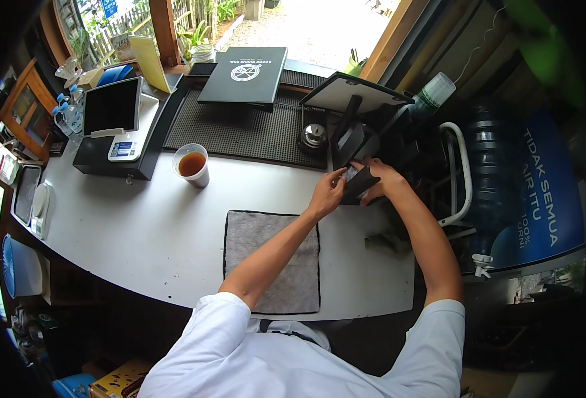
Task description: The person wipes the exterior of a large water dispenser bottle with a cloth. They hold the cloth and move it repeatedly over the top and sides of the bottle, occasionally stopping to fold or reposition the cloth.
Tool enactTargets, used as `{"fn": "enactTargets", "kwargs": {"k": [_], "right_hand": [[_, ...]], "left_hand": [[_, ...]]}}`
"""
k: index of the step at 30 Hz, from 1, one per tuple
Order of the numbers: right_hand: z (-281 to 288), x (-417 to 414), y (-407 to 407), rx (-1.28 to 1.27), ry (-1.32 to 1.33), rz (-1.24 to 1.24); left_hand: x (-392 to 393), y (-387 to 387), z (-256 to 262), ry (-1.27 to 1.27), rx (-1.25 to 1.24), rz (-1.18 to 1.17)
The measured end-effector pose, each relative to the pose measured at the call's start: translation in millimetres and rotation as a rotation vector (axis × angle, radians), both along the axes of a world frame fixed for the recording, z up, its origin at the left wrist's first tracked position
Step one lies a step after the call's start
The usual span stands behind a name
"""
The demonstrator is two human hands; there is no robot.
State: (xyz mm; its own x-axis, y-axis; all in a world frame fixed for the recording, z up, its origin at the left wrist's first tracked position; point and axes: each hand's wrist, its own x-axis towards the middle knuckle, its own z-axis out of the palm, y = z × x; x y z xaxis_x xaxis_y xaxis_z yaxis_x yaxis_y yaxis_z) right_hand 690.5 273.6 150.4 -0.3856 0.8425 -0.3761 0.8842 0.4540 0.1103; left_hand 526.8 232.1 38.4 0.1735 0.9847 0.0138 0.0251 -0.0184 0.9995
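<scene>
Both my hands are at a black open-topped holder (362, 185) near the right end of the white counter (124, 219). My left hand (327, 193) is at its left side, fingers bent close to a small pale item (351, 173) inside; whether they pinch it is unclear. Wrapped about the far side of the holder is my right hand (385, 178), its fingers partly hidden by the black wall. A grey cloth (273, 248) with a dark border lies flat beneath my left forearm. To the left stands a clear plastic cup (192, 164) of brown drink.
A tablet terminal (113, 107) on a black box stands left. Behind lie a black bar mat (243, 132), a black menu folder (243, 74) and a metal call bell (314, 137). A tilted black-edged board (355, 94) rises behind my hands. A large water bottle (494, 174) stands right.
</scene>
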Motion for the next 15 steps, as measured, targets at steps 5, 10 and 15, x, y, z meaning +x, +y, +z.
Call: {"fn": "enactTargets", "kwargs": {"k": [5,10,15], "right_hand": [[-0.1,4.8,4.0,-0.008,0.035,-0.055],[3.1,8.1,0.3,-0.039,0.154,-0.090],[8.9,6.2,4.2,-0.105,0.140,-0.155]], "left_hand": [[-0.8,6.3,-2.2,0.047,0.066,0.034],[-4.1,9.1,2.7,0.107,0.086,-0.007],[-4.7,11.1,9.4,0.143,0.117,0.015]]}}
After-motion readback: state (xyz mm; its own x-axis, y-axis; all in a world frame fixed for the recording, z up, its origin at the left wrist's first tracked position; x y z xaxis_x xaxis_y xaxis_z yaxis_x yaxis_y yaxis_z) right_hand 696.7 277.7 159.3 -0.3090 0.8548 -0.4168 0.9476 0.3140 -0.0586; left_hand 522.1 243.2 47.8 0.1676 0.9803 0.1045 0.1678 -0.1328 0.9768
